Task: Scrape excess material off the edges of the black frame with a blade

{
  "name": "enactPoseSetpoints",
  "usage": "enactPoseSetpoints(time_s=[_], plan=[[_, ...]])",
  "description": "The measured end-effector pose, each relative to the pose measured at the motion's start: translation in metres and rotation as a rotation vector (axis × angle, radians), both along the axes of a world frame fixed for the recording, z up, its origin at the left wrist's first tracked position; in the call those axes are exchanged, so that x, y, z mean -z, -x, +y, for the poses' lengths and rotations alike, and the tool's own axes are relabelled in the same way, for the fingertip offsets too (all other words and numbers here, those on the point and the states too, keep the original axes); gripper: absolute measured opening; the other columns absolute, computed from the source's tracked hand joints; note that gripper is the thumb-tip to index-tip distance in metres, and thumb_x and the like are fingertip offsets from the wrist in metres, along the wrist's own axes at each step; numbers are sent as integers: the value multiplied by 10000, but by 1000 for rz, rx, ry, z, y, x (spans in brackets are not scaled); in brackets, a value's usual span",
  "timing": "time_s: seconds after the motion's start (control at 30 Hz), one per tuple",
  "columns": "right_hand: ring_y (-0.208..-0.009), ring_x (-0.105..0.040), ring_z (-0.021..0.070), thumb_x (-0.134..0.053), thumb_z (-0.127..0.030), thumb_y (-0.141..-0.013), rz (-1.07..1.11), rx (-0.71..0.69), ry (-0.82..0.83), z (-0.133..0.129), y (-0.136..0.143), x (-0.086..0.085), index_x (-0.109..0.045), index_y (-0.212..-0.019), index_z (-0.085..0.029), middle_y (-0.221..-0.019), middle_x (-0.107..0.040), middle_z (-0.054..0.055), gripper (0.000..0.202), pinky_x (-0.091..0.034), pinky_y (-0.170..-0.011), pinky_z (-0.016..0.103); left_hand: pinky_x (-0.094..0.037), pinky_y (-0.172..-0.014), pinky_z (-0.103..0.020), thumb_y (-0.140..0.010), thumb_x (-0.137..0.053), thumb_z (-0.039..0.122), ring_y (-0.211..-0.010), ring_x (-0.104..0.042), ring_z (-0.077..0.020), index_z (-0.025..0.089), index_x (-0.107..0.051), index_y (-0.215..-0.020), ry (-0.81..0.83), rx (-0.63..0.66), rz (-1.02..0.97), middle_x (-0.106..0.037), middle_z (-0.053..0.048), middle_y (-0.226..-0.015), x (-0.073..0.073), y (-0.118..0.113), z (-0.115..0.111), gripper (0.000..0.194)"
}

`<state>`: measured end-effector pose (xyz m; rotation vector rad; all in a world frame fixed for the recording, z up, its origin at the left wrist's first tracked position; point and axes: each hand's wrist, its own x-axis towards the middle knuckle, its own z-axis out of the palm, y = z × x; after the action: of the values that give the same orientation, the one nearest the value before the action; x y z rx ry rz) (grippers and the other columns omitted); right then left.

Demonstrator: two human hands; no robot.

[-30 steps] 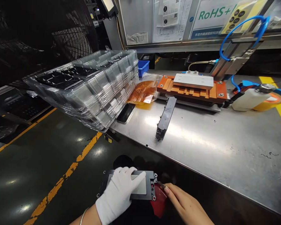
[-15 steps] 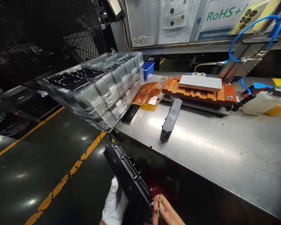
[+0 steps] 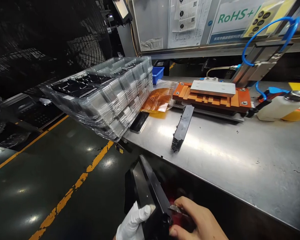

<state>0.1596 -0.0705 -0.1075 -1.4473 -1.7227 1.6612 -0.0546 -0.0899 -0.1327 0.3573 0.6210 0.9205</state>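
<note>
One blk part (image 3: 153, 186), longish, tilted, w/ shiny panel (image 3: 141, 185).

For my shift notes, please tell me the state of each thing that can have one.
Left hand: gloved, holding the black part.
Right hand: bare, holding a small tool.
Black part: tilted, off the table.
Phone: flat on the table, unlit.
Top tray: partly filled.
Bottle: upright, capped.

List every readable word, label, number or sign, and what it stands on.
"RoHS+" on the white sign; next character partly covered.
"东莞市" on its blue band; rest unclear.
Printed sheets: too small.
Paper slip: too small.
Black round stickers: too small.
</note>
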Motion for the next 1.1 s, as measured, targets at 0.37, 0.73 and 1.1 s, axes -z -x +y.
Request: enactPoseSetpoints(time_s=[0.37,0.73,1.1], plan=[[-717,-487,155,-741,-527,-748,-52,-110,33,7,3,-14,-545,-809,-224,-795,-541,-10,366,-351,-599,247,-449,-692,-233,-870,-668,380,-707,-634,-149,101,-719,-1040,-103,112,-33,-665,-99,-765,-10,-4,6,330],[-623,-368,127,-704,-669,-743,5,-24,-58,0,4,2,-363,-649,-193,-655,-410,-26,593,-257,-553,265,-496,-634,-208,-799,-760,385,-697,-645,-138,121,-747,-936,84,38,31,-674,-78,-710,-12,-3,-1,298],[-708,-587,166,-464,-613,-941,221,83,-177,-8,1,8,-599,-829,-228,-785,-618,23,423,-475,-645,245,-488,-658,-186,-791,-776,397,-687,-659,-112,117,-767,-816,199,-10,-11,-705,-47,-737,-3,-2,-4,281]])
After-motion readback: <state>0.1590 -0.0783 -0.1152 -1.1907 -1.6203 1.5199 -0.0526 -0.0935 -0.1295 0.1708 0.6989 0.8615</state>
